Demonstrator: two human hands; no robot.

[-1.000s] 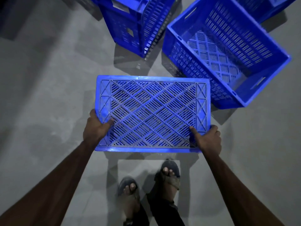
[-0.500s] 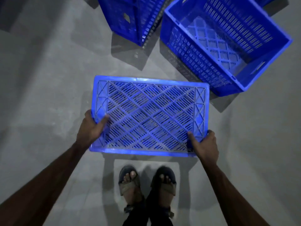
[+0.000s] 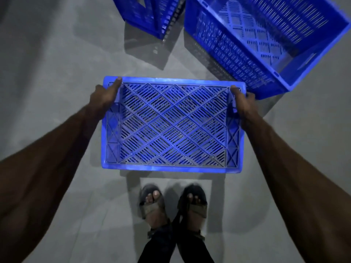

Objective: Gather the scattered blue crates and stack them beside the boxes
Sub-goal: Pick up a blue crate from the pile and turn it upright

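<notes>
Gathering crates: I held the overturned crate [image 3: 172, 124] bottom-up over the grey floor [image 3: 47, 63], just ahead of my sandalled feet [image 3: 153, 204]. Its slatted base faced the camera. Judging by the shadow beneath, it hung clear of the ground.

My left hand [image 3: 105, 97] gripped the left short end near the far corner. The thumb lay along the rim and the other fingers curled down over the edge, out of sight. My right hand [image 3: 244, 103] gripped the opposite end in the same way.

An open crate [image 3: 237, 59] stood upright just beyond the far right corner of the one I held. A third crate [image 3: 148, 14], apparently tipped on its side, lay near it at the top of the frame. The boxes named in the task were not in view.

The step in hand looked like carrying this crate to the stack. With both grips set towards the far corners, the near edge was likely to sag, so both hands needed to pull evenly to hold the base level. The crate probably had to be turned right way up before stacking, which called for swinging it clear of the open crate's near corner and regripping the ends at their middles. Setting it down rim to rim, squared first along one long side, would help it seat without jamming, well away from my toes.
</notes>
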